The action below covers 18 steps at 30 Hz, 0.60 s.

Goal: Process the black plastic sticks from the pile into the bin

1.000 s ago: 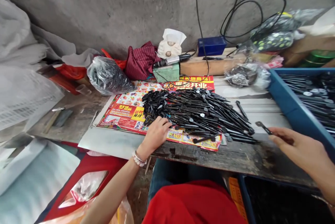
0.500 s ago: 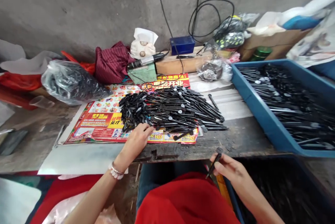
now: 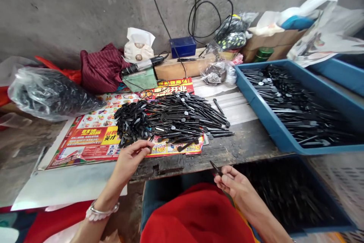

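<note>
My left hand (image 3: 129,161) is closed at the front edge of the newsprint, thumb and forefinger pinched on a small black piece (image 3: 151,142). Just beyond it lies a heap of small flat black pieces (image 3: 131,118). Against that heap, on its right, rests a pile of long black rods (image 3: 187,116), some with flat round heads. My right hand (image 3: 234,182) is over the table's front edge, its fingers closed around a black rod (image 3: 215,168). The rod's narrow tip points up and left; its other end is hidden in the fingers.
A blue crate (image 3: 257,116) of black rods stands right of the pile, with a darker bin (image 3: 287,193) below. A plastic bag (image 3: 54,95) of black pieces lies left. Along the wall are maroon cloth (image 3: 101,68), a tissue pack (image 3: 139,46) and a blue box (image 3: 183,47).
The rod in my right hand has turned: its head was up, now its narrow tip is. My left hand has drawn back slightly from the small pieces with one pinched. The view has shifted right.
</note>
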Tool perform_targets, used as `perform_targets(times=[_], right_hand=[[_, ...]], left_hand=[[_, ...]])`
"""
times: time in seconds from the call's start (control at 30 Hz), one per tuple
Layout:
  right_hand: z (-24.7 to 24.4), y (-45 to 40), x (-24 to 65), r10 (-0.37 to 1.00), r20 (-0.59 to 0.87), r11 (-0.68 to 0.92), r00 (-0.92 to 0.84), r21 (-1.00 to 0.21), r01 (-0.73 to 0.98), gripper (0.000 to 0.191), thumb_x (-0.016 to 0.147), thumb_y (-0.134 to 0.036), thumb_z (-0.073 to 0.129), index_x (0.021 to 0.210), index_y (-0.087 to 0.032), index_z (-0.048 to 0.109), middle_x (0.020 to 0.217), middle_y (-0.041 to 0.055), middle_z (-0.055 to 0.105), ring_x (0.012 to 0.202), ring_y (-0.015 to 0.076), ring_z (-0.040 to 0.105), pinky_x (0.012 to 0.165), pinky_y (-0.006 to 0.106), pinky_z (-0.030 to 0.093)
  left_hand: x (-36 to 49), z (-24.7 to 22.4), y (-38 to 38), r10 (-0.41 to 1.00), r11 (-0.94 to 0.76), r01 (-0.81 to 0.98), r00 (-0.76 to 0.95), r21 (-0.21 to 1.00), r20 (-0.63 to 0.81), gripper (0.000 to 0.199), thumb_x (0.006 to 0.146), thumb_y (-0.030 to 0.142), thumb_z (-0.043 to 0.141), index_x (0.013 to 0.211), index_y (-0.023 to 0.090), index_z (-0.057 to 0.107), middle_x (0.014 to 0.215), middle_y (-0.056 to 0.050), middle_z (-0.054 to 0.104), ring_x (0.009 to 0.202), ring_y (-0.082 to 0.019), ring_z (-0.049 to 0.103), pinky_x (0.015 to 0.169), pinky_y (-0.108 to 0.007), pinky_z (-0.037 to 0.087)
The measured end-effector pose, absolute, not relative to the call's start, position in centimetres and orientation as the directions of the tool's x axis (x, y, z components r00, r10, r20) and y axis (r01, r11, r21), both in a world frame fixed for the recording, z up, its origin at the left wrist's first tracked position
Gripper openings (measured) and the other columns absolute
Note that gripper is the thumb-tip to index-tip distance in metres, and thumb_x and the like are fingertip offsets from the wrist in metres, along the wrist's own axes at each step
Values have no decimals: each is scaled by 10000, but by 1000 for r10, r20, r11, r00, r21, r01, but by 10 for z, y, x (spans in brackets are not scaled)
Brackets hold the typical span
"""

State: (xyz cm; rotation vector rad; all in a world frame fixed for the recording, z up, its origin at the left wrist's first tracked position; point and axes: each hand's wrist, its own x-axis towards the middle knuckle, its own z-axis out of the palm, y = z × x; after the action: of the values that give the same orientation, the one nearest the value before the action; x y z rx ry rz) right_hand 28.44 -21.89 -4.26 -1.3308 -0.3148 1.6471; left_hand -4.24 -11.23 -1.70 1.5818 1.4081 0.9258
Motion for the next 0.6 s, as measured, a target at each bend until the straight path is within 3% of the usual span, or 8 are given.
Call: perform_targets(times=[0.13, 0.2, 0.3, 0.43, 0.5, 0.6], right_hand=[[-41, -215, 292, 851, -520, -454, 69, -796, -401, 508, 691, -443, 813, 1096, -177, 658, 756, 38, 695, 728, 156, 626, 743, 290, 505], [-36, -203, 309, 902, -418, -381, 110, -888, -257, 488, 745, -477, 754, 1112, -169, 667, 739, 32, 678, 714, 158, 612, 760, 302, 505], [-31, -172, 344, 934, -185, -219, 307, -972, 80, 388, 795, -469, 672, 1058, -184, 676, 845, 62, 712, 788, 197, 642, 819, 345, 504], [-35, -125, 370, 905, 114, -130, 410, -843, 522, 323, 835, -416, 541, 1016, -187, 678, 982, 108, 738, 923, 264, 665, 909, 425, 469], [-40, -111, 367, 914, 158, -110, 373, -790, 603, 341, 837, -409, 500, 1003, -177, 687, 973, 114, 742, 925, 274, 671, 903, 430, 472], [-47, -107, 351, 925, 169, -71, 340, -803, 592, 370, 843, -413, 491, 1045, -170, 683, 1025, 116, 735, 959, 268, 668, 910, 416, 476]], left_hand=[[-30, -12, -133, 984, 88, 232, 134, 969, -121, 193, 815, 347, 653, 875, 178, 724, 832, -38, 713, 780, -164, 636, 745, -229, 507], [-25, -11, -140, 976, 121, 195, 157, 973, -153, 189, 822, 341, 651, 871, 174, 725, 811, -40, 710, 770, -163, 633, 740, -227, 506], [-21, -13, -145, 975, 144, 161, 146, 976, -168, 180, 828, 328, 640, 860, 172, 725, 798, -43, 714, 746, -158, 629, 732, -226, 506], [-20, -16, -148, 981, 168, 154, 67, 974, -180, 170, 806, 326, 662, 853, 179, 733, 827, -45, 736, 769, -160, 642, 734, -217, 512], [-20, -17, -149, 983, 175, 169, 22, 970, -181, 172, 783, 325, 683, 847, 176, 740, 861, -53, 747, 814, -172, 655, 760, -222, 518], [-19, -18, -152, 983, 184, 170, -24, 968, -182, 192, 763, 330, 699, 855, 168, 744, 880, -63, 753, 803, -177, 664, 735, -230, 533]])
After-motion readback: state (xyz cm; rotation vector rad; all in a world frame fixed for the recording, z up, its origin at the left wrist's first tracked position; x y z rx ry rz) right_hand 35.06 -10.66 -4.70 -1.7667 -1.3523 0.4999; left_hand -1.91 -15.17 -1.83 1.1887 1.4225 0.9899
